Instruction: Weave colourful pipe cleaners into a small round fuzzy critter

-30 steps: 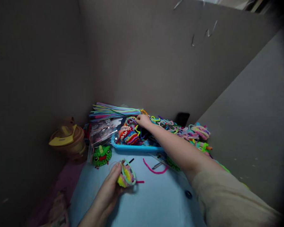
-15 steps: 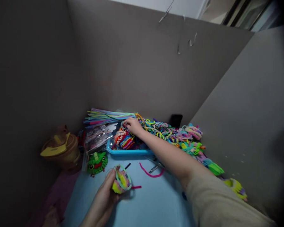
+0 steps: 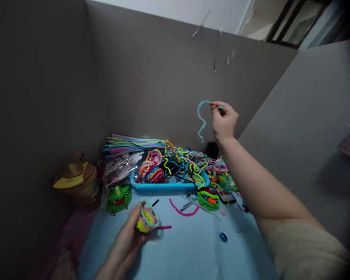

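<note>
Raised in front of the grey wall, my right hand (image 3: 226,120) pinches a bent light-blue pipe cleaner (image 3: 198,112) whose wavy end hangs free to the left. Low over the table, my left hand (image 3: 130,229) grips a small cup-shaped pipe-cleaner piece (image 3: 148,218) in yellow, pink and mint green, its hollow side turned up. A blue tray (image 3: 169,187) behind it holds tangled pipe cleaners and a striped coiled ball (image 3: 156,174). Close to my left hand lies a green pipe-cleaner face (image 3: 119,199).
Straight pipe cleaners (image 3: 134,143) lie in a bundle at the back left, near a clear plastic bag (image 3: 119,169). A brown pot (image 3: 77,186) stands at left. On the blue tabletop (image 3: 186,249) are a pink pipe cleaner (image 3: 182,212), a second green face (image 3: 207,199) and a blue ring (image 3: 223,237).
My right hand has left the tray, rising up and to the right with the light-blue pipe cleaner. My left hand still holds the cup-shaped piece in nearly the same spot.
</note>
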`<action>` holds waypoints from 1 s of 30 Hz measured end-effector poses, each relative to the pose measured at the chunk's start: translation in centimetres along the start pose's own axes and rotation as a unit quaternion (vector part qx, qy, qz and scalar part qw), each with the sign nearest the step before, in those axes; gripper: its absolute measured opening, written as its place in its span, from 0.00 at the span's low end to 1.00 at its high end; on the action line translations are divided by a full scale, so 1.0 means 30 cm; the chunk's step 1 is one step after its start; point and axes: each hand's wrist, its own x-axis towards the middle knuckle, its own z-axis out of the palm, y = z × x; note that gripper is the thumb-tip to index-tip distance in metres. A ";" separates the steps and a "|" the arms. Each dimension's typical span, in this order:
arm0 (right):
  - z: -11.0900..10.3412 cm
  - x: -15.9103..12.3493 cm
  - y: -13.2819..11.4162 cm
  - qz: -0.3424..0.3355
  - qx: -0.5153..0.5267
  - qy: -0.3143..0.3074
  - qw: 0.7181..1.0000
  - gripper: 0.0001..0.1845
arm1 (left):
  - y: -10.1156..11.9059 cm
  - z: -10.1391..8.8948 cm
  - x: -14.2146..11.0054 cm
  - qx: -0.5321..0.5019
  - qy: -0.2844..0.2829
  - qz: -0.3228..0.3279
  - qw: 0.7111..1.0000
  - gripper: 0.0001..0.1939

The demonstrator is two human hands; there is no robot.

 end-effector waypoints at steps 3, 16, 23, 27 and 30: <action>-0.070 -0.042 -0.064 -0.007 0.024 -0.003 1.000 0.11 | -0.008 -0.006 -0.003 0.034 -0.020 0.049 0.998 0.28; -0.219 -0.676 -0.430 0.250 0.160 -0.435 0.850 0.14 | -0.035 0.002 -0.015 0.294 -0.073 0.320 0.898 0.41; -0.190 -0.764 -0.487 0.220 0.088 -0.481 0.844 0.05 | -0.031 -0.001 -0.012 0.348 -0.042 0.365 0.862 0.37; -0.186 -0.795 -0.495 0.154 0.053 -0.490 0.856 0.08 | -0.044 -0.009 -0.004 0.444 0.006 0.416 0.794 0.39; -0.179 -0.825 -0.489 0.144 0.036 -0.501 0.853 0.08 | -0.067 -0.012 -0.001 0.494 0.046 0.443 0.747 0.42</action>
